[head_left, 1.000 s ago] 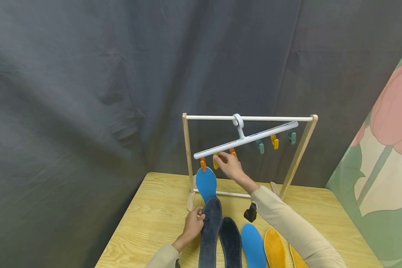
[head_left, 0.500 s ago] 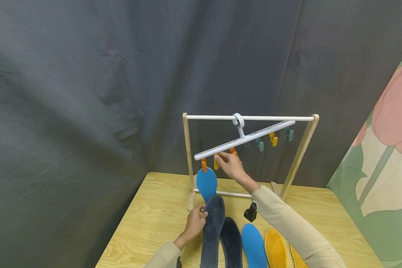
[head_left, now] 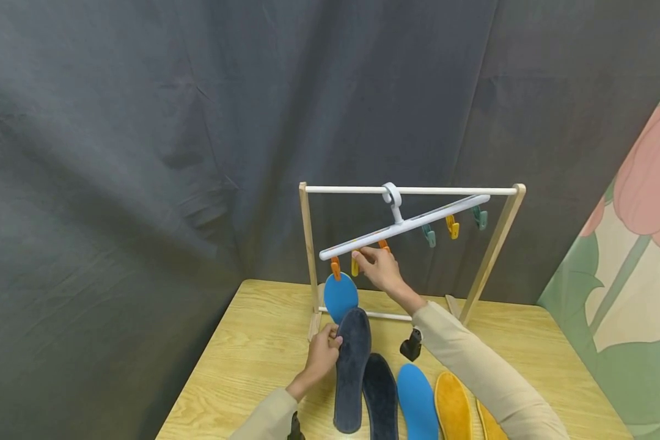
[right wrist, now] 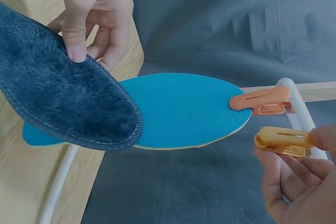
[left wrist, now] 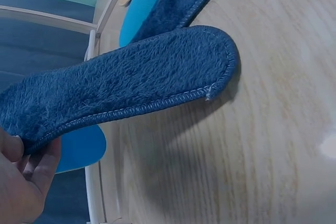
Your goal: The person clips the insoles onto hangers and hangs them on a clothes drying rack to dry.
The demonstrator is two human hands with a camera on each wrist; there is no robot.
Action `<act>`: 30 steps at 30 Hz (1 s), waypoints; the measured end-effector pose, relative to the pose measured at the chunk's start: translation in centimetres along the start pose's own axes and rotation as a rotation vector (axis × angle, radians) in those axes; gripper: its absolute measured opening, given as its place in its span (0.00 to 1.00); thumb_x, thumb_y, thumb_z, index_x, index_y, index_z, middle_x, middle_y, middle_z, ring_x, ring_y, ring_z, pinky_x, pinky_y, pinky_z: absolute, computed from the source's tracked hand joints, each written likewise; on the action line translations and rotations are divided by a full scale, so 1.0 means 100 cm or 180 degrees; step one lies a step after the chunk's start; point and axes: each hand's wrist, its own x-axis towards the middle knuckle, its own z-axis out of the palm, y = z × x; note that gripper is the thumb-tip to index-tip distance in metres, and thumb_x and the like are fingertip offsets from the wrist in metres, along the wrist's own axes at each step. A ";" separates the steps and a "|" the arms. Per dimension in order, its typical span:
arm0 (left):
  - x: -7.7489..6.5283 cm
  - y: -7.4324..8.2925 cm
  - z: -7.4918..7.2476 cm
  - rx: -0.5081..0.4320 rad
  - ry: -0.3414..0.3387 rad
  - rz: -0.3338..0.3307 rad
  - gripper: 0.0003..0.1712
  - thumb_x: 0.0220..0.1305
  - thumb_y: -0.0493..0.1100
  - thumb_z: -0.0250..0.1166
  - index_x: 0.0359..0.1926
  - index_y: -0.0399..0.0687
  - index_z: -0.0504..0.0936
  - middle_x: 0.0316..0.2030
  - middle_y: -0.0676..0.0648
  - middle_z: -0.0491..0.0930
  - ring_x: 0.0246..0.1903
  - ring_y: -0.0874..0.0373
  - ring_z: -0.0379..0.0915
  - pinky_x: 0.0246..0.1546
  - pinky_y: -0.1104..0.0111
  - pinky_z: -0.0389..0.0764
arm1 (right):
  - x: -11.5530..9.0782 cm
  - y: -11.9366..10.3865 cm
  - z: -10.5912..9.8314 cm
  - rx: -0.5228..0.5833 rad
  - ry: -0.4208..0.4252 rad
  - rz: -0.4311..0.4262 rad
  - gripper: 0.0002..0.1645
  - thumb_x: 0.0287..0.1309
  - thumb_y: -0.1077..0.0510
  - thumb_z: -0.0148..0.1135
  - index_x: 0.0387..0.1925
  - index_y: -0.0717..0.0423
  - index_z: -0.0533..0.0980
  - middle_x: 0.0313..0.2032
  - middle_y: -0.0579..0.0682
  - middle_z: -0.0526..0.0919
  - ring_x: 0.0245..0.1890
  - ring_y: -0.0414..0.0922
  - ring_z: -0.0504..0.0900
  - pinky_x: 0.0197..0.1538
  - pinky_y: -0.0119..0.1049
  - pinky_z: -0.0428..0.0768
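Note:
My left hand [head_left: 322, 352] pinches the edge of a dark fuzzy insole [head_left: 353, 373], raised off the table and sloping upward. In the left wrist view the insole [left wrist: 126, 77] has a stitched rim. Up at the hanger [head_left: 401, 230], my right hand [head_left: 381, 269] pinches a yellow clip [head_left: 354, 264] near its left end. The right wrist view shows that yellow clip [right wrist: 283, 139] between thumb and fingers, with no insole in it. Beside it an orange clip [head_left: 335, 269] grips a blue insole [head_left: 340, 296] that hangs down, partly behind the dark one.
The white hanger tilts, left end low, from the rack's top bar [head_left: 451, 191]. Other clips, including a green clip [head_left: 429, 236], hang on it. On the table [head_left: 242, 348] lie another dark insole [head_left: 380, 391], a blue insole [head_left: 416, 397] and a yellow insole [head_left: 453, 406].
My left hand has lifted the dark insole slightly up and to the right, and its lower end now shows. My right hand stays at the yellow clip.

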 end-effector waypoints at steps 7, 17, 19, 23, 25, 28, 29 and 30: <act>0.008 0.005 -0.002 -0.0063 0.0027 0.0028 0.11 0.68 0.28 0.59 0.51 0.31 0.77 0.37 0.39 0.79 0.23 0.65 0.70 0.26 0.71 0.77 | 0.000 0.001 0.000 0.0027 -0.0014 -0.0032 0.21 0.72 0.50 0.57 0.54 0.62 0.81 0.34 0.55 0.87 0.32 0.50 0.86 0.34 0.41 0.83; 0.016 0.015 -0.002 -0.0158 0.0178 0.0204 0.11 0.68 0.28 0.59 0.51 0.31 0.77 0.37 0.40 0.78 0.24 0.59 0.72 0.26 0.67 0.78 | 0.000 0.001 0.001 0.0031 0.0052 -0.0067 0.20 0.71 0.51 0.58 0.52 0.62 0.82 0.33 0.56 0.87 0.32 0.53 0.86 0.32 0.39 0.83; 0.017 0.016 -0.002 -0.0167 0.0204 0.0215 0.11 0.68 0.28 0.59 0.51 0.30 0.77 0.37 0.40 0.79 0.24 0.60 0.72 0.26 0.67 0.78 | 0.000 0.001 0.002 0.0040 0.0071 -0.0055 0.20 0.71 0.51 0.58 0.52 0.62 0.82 0.31 0.56 0.87 0.32 0.53 0.86 0.32 0.39 0.83; 0.021 0.019 -0.003 -0.0188 0.0271 0.0219 0.11 0.67 0.27 0.59 0.50 0.31 0.78 0.35 0.41 0.78 0.21 0.63 0.67 0.23 0.67 0.75 | 0.000 0.000 0.004 0.0000 0.0109 -0.0048 0.19 0.71 0.51 0.58 0.50 0.61 0.83 0.29 0.54 0.87 0.29 0.49 0.85 0.34 0.40 0.82; 0.023 0.021 -0.004 -0.0194 0.0347 0.0218 0.10 0.67 0.27 0.60 0.49 0.31 0.78 0.35 0.41 0.78 0.20 0.65 0.66 0.23 0.68 0.75 | 0.000 0.000 0.004 -0.0019 0.0119 -0.0056 0.19 0.71 0.51 0.57 0.50 0.60 0.83 0.28 0.53 0.87 0.27 0.46 0.84 0.34 0.41 0.80; 0.027 0.025 -0.005 -0.0253 0.0448 0.0203 0.10 0.66 0.27 0.61 0.48 0.31 0.79 0.35 0.41 0.79 0.21 0.65 0.69 0.24 0.69 0.76 | 0.001 -0.001 0.005 -0.0037 0.0138 -0.0066 0.19 0.71 0.51 0.57 0.50 0.60 0.83 0.28 0.53 0.86 0.26 0.45 0.83 0.34 0.42 0.79; 0.028 0.026 -0.006 -0.0278 0.0463 0.0191 0.11 0.66 0.28 0.61 0.49 0.32 0.79 0.35 0.42 0.79 0.22 0.64 0.71 0.25 0.70 0.76 | 0.001 -0.001 0.006 -0.0042 0.0152 -0.0075 0.19 0.71 0.51 0.57 0.50 0.61 0.83 0.27 0.53 0.86 0.26 0.45 0.83 0.34 0.42 0.79; 0.030 0.027 -0.006 -0.0309 0.0472 0.0192 0.11 0.67 0.28 0.61 0.49 0.31 0.79 0.35 0.41 0.79 0.22 0.64 0.72 0.25 0.70 0.77 | 0.001 -0.001 0.006 -0.0041 0.0167 -0.0081 0.18 0.71 0.51 0.57 0.49 0.60 0.83 0.27 0.53 0.86 0.26 0.45 0.82 0.34 0.41 0.78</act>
